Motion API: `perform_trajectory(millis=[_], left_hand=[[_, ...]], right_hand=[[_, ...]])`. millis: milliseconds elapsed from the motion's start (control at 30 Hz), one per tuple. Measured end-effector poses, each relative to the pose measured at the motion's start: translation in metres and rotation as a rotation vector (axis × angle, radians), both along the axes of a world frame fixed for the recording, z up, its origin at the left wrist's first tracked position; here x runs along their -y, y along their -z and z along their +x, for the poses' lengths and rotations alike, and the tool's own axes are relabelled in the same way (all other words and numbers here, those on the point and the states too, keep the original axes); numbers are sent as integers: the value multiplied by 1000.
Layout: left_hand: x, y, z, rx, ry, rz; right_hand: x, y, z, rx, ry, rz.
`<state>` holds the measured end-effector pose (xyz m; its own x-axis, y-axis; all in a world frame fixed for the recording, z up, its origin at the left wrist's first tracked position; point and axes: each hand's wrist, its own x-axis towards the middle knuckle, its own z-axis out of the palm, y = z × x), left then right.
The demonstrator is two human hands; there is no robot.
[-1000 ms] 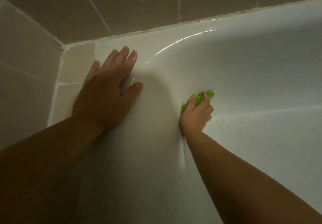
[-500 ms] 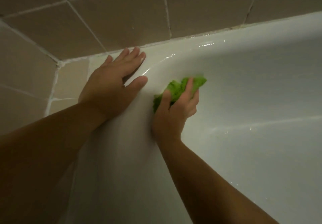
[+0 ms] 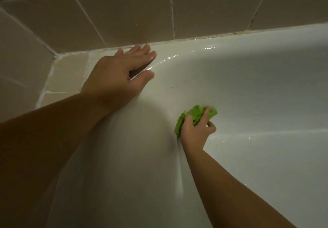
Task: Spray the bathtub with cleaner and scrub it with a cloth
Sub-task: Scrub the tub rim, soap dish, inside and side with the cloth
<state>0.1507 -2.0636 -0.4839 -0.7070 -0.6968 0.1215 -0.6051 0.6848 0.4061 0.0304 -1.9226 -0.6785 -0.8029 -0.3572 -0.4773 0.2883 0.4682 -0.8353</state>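
Moved down and to the right since half a second back: green cloth (image 3: pixel 195 116) and right hand (image 3: pixel 196 132), then up near the curved corner just beside the left thumb, now lower on the inner slope of the bathtub (image 3: pixel 257 89). One second back, sat at much the same low spot, so reads as one full up-and-down scrubbing stroke over the corner curve. Means the scrubbing step is under way and, judging by the wet gleam along the rim and on the tub floor, spraying looks done for this part at least; no spray bottle in sight. Hard to say how much of the tub remains, with only this corner showing.

Going left to right. Beige wall tiles (image 3: pixel 115 14) with pale grout at far left and along the top, meeting the tub rim. Next, left hand (image 3: pixel 120 75), planted flat on the rim by the corner, fingers straight and spread, gripping nothing, seemingly bracing body weight; barely shifted across the three moments. Small dark speck (image 3: pixel 171 87) on the white enamel between the two hands, not yet wiped away. Then the cloth, bunched up, pressed against the tub wall, well apart from the left hand, below and to its right. Right hand curled round it, fingers over the top of the wad, thumb beneath. Farther right, bare wet enamel.
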Motion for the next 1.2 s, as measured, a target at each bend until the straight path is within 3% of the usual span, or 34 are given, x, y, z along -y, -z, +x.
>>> perform_trajectory(millis=[167,467,633,800,967,1067,1200], left_hand=[[-1,6,-12,68,7,-47],[-4,9,-33,28,64,-126],[-4,9,-40,-25,58,-177],[-2,10,-45,-44,93,-167],[0,9,-48,-59,77,-152],[-1,9,-49,-77,70,-141],[-1,6,-47,-81,88,-107]], right_hand=[[-44,9,-2,-204,-203,-135],[-34,5,-29,-410,-246,-212],[-1,-46,-52,-823,-128,-413],[6,-24,-58,-1099,-218,-348],[-34,60,-66,-942,-433,-170],[-47,74,-73,-850,-502,-94],[-27,20,-76,-901,-456,-325]])
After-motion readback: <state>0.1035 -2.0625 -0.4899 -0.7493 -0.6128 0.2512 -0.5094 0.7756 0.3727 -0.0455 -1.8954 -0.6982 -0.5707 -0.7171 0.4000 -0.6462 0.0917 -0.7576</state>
